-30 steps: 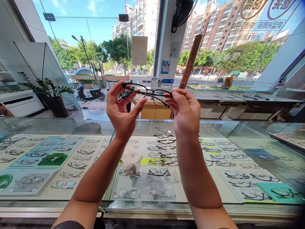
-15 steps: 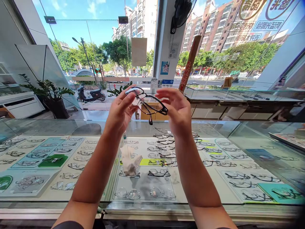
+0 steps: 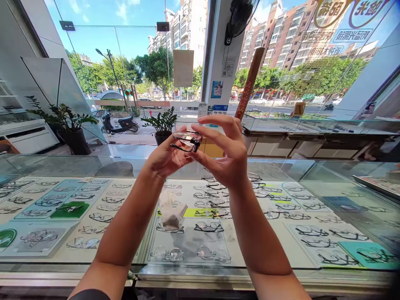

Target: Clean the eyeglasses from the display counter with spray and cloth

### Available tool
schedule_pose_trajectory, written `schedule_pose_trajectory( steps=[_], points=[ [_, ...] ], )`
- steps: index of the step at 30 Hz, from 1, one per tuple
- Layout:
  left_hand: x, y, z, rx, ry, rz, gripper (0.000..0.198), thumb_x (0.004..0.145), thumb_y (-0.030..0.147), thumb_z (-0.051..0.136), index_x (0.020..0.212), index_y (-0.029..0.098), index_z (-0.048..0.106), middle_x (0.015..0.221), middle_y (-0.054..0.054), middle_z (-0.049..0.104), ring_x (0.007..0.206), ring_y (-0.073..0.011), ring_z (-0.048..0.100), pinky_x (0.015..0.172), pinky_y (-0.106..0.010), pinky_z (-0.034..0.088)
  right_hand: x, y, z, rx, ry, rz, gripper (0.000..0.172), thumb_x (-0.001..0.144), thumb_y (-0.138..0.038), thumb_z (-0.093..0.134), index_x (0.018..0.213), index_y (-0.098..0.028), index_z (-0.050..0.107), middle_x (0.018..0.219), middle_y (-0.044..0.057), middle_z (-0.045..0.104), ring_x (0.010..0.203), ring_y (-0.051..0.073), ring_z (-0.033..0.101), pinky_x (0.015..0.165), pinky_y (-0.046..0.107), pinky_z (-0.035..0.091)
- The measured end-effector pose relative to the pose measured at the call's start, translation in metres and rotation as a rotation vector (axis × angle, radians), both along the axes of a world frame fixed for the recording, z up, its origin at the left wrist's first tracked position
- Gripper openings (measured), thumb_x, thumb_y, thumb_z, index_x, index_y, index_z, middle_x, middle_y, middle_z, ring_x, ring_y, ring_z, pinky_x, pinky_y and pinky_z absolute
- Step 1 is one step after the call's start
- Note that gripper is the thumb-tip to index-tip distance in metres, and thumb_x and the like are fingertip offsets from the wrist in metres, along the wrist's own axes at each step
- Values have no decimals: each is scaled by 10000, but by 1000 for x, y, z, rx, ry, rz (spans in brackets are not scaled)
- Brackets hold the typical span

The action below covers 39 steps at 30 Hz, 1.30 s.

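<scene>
A pair of dark-framed eyeglasses is held up over the glass counter, turned nearly end-on, with a dark temple toward the left. My left hand is closed around its left side, the fingers partly hidden behind the frame. At the other end, the thumb and forefinger of my right hand pinch the frame near a hinge, while another finger is raised. Below the hands, a crumpled whitish tissue sits on the counter top.
The glass display counter spans the front, with rows of spectacles inside. A green tray lies at left, and a printed sheet at right. Potted plants stand beyond, before the windows. A fan hangs on the pillar.
The eyeglasses have turned from a wide, front-facing view to nearly end-on and come slightly lower. My right hand has moved left, closer to my left hand.
</scene>
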<state>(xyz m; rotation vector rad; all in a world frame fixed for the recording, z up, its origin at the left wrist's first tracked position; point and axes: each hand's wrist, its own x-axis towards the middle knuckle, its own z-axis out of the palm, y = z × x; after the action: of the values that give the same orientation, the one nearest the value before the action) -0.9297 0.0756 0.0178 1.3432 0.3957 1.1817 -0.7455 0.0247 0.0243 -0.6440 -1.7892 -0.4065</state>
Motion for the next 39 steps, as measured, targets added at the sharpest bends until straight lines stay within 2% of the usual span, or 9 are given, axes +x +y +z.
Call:
schedule_pose_trajectory(
  steps=[8, 17, 21, 27, 32, 34, 36, 37, 39],
  points=[
    [0, -5, 3, -99, 6, -127, 460, 970, 661, 796, 1099, 220, 768, 1008, -51, 812, 729, -138, 750, 716, -286, 655, 1, 7, -6, 55, 44, 45, 292, 1029, -510, 728, 1297, -440, 820, 1268, 33, 770, 1377, 364, 604, 1242, 641, 473],
    [-3, 9, -7, -90, -8, -93, 552, 901, 725, 821, 1140, 228, 788, 1054, -111, 846, 999, -288, 832, 806, -383, 688, 0, 2, 0, -21, -44, 1, 419, 985, -536, 751, 1377, -390, 774, 1341, 49, 726, 1380, 368, 586, 1251, 618, 439],
    [-2, 9, -5, -118, -5, -136, 539, 888, 723, 832, 1067, 216, 792, 986, -103, 840, 923, -266, 824, 752, -348, 667, 1, -3, 3, -16, -33, 36, 375, 981, -446, 730, 1346, -376, 782, 1338, 52, 726, 1351, 358, 604, 1231, 610, 445],
    [0, 5, -6, -209, 30, -219, 428, 936, 634, 824, 949, 211, 759, 941, -72, 826, 834, -197, 792, 730, -292, 621, 8, -11, 9, -87, -47, 65, 230, 1040, -312, 630, 1156, -369, 820, 1236, 34, 754, 1294, 318, 645, 1209, 593, 463],
    [14, 2, -10, -91, 149, -197, 475, 963, 682, 759, 1024, 211, 784, 1021, -93, 824, 856, -210, 762, 694, -298, 577, 20, -22, 14, -137, -5, 51, 171, 1062, -375, 645, 1108, -358, 809, 1181, 29, 757, 1249, 306, 663, 1220, 597, 470],
    [19, 1, -11, -42, 202, -106, 379, 979, 581, 753, 1017, 205, 790, 1024, -83, 799, 785, -170, 696, 645, -277, 524, 32, -30, 17, -168, 47, 30, 163, 1065, -414, 658, 1075, -338, 802, 1158, 37, 754, 1231, 303, 668, 1211, 587, 481],
    [23, 1, -13, 23, 244, 11, 177, 924, 354, 787, 1014, 202, 791, 1001, -58, 748, 727, -127, 606, 622, -253, 465, 51, -39, 20, -205, 64, 12, 171, 1050, -450, 695, 1022, -315, 795, 1135, 47, 756, 1200, 302, 673, 1191, 577, 494],
    [23, 1, -14, 72, 255, 64, 167, 861, 231, 790, 1026, 204, 791, 994, -44, 715, 714, -113, 565, 623, -246, 443, 63, -42, 21, -227, 55, -2, 177, 1037, -460, 717, 998, -306, 795, 1124, 52, 758, 1183, 301, 675, 1181, 574, 496],
    [25, 1, -16, 186, 247, 148, 378, 735, 58, 746, 1074, 222, 785, 1016, -23, 656, 700, -95, 505, 644, -243, 425, 92, -46, 18, -274, 4, -57, 175, 1013, -456, 743, 973, -296, 800, 1111, 58, 768, 1151, 299, 675, 1157, 573, 495]
  ],
)
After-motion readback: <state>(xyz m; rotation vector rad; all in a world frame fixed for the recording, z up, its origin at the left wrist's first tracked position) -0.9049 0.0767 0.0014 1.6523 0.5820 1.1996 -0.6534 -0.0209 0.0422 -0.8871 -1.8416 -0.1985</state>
